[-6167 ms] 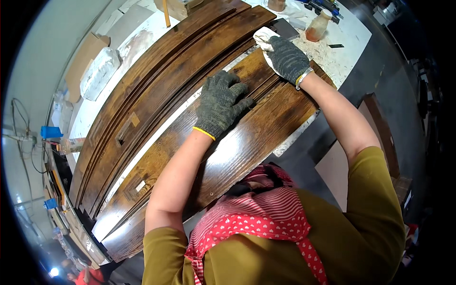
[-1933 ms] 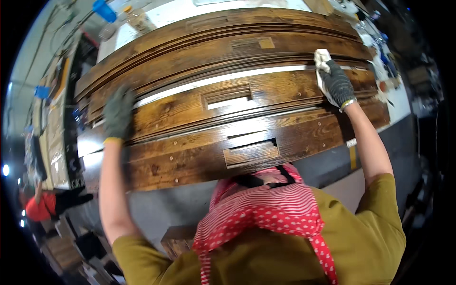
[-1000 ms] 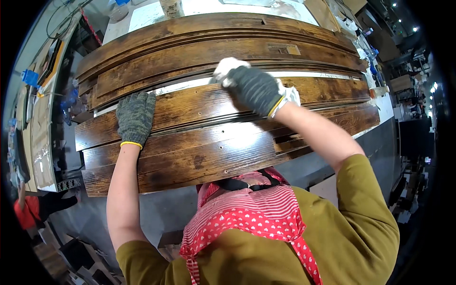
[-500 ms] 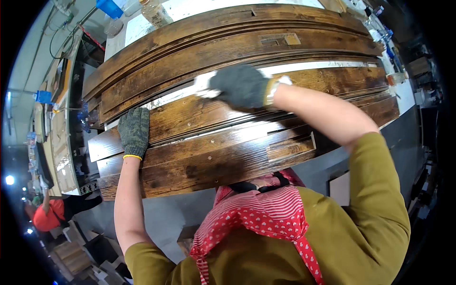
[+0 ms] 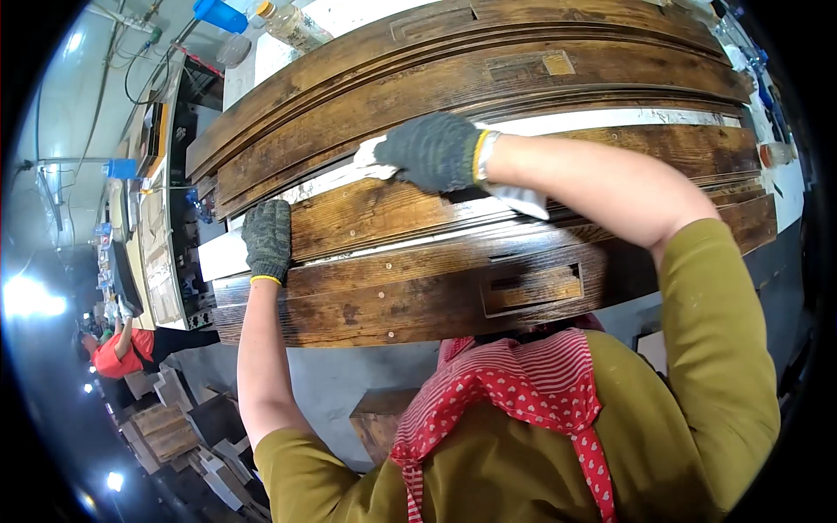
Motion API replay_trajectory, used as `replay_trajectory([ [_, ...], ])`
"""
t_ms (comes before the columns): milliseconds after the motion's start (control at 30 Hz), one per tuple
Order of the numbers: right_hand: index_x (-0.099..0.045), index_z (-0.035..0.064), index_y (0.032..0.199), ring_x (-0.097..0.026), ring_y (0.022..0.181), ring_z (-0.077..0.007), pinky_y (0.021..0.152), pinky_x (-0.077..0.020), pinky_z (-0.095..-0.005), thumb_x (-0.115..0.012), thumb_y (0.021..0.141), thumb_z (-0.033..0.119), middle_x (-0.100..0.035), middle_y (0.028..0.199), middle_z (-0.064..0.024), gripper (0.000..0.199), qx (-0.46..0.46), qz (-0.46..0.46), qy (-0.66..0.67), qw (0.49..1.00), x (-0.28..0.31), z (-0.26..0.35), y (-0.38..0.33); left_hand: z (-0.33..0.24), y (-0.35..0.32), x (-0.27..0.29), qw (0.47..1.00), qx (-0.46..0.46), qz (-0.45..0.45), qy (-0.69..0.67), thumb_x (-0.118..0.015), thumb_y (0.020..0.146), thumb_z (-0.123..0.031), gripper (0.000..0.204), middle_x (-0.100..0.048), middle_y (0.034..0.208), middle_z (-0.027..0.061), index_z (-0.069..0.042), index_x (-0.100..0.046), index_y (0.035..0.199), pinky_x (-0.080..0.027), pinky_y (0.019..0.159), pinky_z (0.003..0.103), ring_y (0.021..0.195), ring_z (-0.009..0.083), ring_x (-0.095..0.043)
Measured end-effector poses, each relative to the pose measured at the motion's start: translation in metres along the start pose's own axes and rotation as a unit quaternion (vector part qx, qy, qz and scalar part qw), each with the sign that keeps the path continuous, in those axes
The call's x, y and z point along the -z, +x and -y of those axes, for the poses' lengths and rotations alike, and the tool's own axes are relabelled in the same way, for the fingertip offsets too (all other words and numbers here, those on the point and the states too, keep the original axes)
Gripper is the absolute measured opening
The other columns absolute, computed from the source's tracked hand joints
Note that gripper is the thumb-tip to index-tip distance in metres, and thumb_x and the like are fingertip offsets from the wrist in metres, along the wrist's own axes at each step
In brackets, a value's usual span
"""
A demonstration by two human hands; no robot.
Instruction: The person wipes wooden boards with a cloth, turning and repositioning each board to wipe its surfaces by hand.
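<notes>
Several long, dark brown stained wooden boards lie side by side across the white worktable (image 5: 641, 117). My left hand (image 5: 267, 239), in a dark grey knitted glove with a yellow cuff edge, rests flat near the left end of one board (image 5: 349, 213), fingers stretched out. My right hand (image 5: 433, 152), gloved the same way, is closed on a white cloth (image 5: 375, 159) over the far edge of that board. Part of the cloth hangs out below my wrist. The nearest board (image 5: 436, 309) has a rectangular cutout (image 5: 534, 289) and small round holes.
At the back left stand a clear bottle (image 5: 292, 24) with an orange cap and a blue container (image 5: 220, 15). A small jar (image 5: 775, 155) sits at the table's right end. A person in a red shirt (image 5: 122, 353) works at another bench to the left. Wooden pieces (image 5: 161, 433) are stacked on the floor.
The whole view has shifted, with the boards now farther right. My right hand stays on the cloth near the same part of the board. My left hand keeps its place at the board's end.
</notes>
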State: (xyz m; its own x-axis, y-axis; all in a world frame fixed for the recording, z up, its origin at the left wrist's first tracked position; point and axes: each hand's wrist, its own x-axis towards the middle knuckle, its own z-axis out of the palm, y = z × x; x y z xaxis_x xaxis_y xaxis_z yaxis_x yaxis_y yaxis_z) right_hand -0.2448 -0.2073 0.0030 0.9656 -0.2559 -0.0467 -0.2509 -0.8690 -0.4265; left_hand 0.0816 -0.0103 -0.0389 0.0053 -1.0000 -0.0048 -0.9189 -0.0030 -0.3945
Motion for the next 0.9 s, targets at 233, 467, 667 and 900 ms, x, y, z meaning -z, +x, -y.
replay_trajectory([
  [233,-0.063,0.0130,0.116,-0.066,0.077,-0.0264,0.067,-0.0531,-0.0380,-0.060,0.084,0.012,-0.067,0.090,-0.0120,0.032,-0.043,0.030,-0.032,0.998,0.005,0.002,0.005,-0.007,0.008,0.005,0.995,0.052,-0.032,-0.078,-0.039,0.096,-0.029,0.035,-0.060,0.114,0.0166,-0.006,-0.062,0.108,-0.037,0.096,0.046,0.106,0.0366,-0.052],
  [467,-0.066,0.0087,0.107,-0.067,0.078,-0.0233,0.073,-0.0536,-0.0392,-0.056,0.093,0.024,-0.069,0.095,-0.0099,0.023,-0.196,0.100,0.116,0.969,0.053,-0.021,-0.032,-0.005,0.000,0.002,0.998,0.005,-0.051,-0.043,-0.042,0.095,-0.025,0.029,-0.061,0.113,0.0145,-0.008,-0.061,0.111,-0.040,0.094,0.045,0.104,0.0350,-0.054],
  [667,-0.063,0.0062,0.113,-0.066,0.085,-0.0297,0.078,-0.0527,-0.0412,-0.056,0.092,0.029,-0.066,0.100,-0.0154,0.032,0.100,-0.219,0.014,0.970,0.004,0.017,-0.042,-0.006,0.000,0.010,0.994,-0.026,-0.108,-0.012,-0.046,0.089,-0.017,0.025,-0.060,0.107,0.0074,-0.015,-0.060,0.110,-0.043,0.087,0.046,0.102,0.0285,-0.055],
  [900,-0.062,0.0064,0.094,-0.063,0.088,-0.0346,0.076,-0.0489,-0.0458,-0.055,0.085,0.016,-0.063,0.091,-0.0165,0.015,0.096,-0.087,0.044,0.991,-0.045,0.110,0.055,-0.012,0.007,0.037,0.977,0.048,0.022,-0.204,-0.049,0.092,-0.025,0.033,-0.059,0.122,0.0139,-0.012,-0.059,0.120,-0.036,0.103,0.045,0.118,0.0324,-0.051],
])
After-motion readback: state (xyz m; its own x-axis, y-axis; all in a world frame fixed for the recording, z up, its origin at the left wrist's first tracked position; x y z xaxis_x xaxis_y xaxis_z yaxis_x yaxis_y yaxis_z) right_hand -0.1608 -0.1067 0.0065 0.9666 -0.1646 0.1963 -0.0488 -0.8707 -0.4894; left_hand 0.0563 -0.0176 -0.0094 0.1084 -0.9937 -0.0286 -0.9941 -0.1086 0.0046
